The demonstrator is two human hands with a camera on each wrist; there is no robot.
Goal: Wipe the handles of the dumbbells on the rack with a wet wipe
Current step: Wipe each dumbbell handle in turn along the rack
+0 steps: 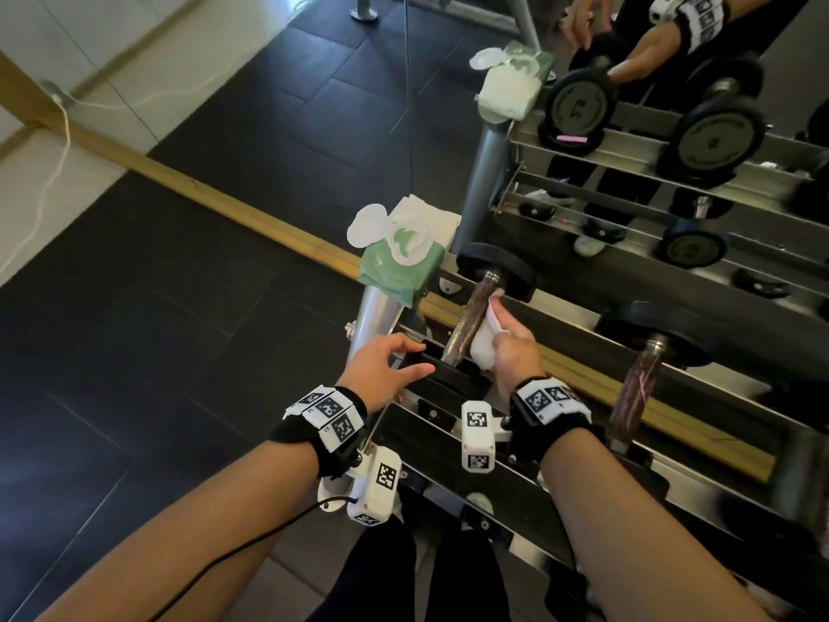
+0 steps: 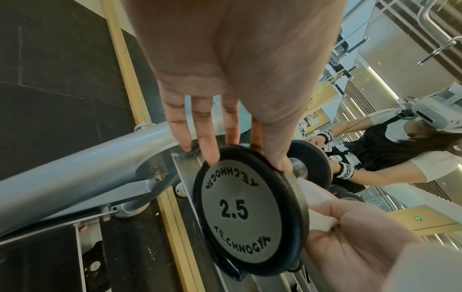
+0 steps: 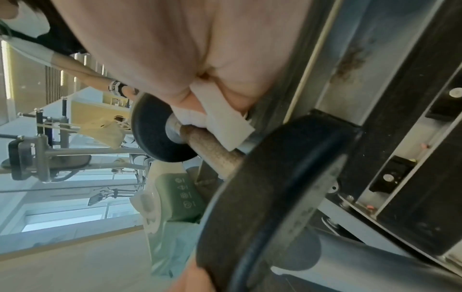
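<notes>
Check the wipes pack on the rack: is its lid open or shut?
Open. The wipes pack's white lid is flipped back, off the oval dispensing opening, in the head view.

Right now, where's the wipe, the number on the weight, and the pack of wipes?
wet wipe (image 1: 482,347): head view, bunched middle.
2.5 dumbbell (image 2: 233,210): left wrist view, number on end plate.
wipes pack (image 1: 399,269): head view, green top.
</notes>
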